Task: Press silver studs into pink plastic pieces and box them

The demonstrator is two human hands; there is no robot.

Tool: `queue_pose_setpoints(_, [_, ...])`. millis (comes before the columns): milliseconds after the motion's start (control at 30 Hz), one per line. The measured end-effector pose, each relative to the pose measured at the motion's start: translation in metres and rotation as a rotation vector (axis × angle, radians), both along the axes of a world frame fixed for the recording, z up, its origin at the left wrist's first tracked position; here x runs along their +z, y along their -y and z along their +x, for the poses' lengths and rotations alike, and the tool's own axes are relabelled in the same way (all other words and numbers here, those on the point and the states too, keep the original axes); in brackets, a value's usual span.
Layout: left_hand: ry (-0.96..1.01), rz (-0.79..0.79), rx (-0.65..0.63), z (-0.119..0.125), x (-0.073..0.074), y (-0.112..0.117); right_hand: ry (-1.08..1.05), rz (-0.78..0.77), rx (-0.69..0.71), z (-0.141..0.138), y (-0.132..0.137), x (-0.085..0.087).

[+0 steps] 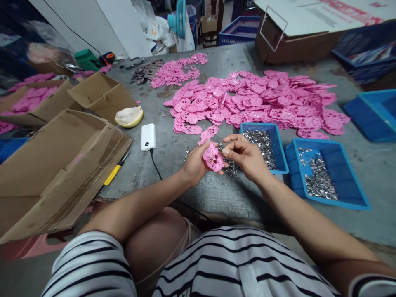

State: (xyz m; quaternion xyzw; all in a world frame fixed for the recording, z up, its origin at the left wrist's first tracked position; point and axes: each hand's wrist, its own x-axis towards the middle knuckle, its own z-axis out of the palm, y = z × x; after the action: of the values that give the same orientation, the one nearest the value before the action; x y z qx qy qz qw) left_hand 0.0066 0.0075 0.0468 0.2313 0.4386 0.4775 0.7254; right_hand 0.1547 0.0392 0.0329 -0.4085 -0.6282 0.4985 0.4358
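Observation:
My left hand (195,164) grips a pink plastic piece (213,157) with holes and small dark spots in its face. Close by on the right, my right hand (246,156) has its thumb and index finger pinched together beside the piece's edge. Whatever sits in that pinch is too small to make out. Beneath the hands lies a loose pile of small shiny metal parts (231,168), partly hidden by the fingers. Just right of my right hand, a blue tray (281,153) holds more of these metal parts, and a second blue bin (349,181) holds some too.
A wide heap of pink pieces (253,99) covers the table beyond my hands. Leftward are a white power bank (148,137) with a cable, a yellow cutter knife (112,175), a fruit peel (130,117) and open cardboard boxes (62,165). A large carton (297,45) stands back right.

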Motion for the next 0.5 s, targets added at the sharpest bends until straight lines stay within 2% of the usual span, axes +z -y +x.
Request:
queue_pose_setpoints(167, [0.025,-0.002,0.006,0.001,0.002,0.000,0.138,0.097,0.108,0.006,0.000,0.009])
queue_pose_setpoints(500, [0.013,0.000,-0.006,0.004,0.003,0.001,0.249,0.136,0.265,0.006,-0.001,0.013])
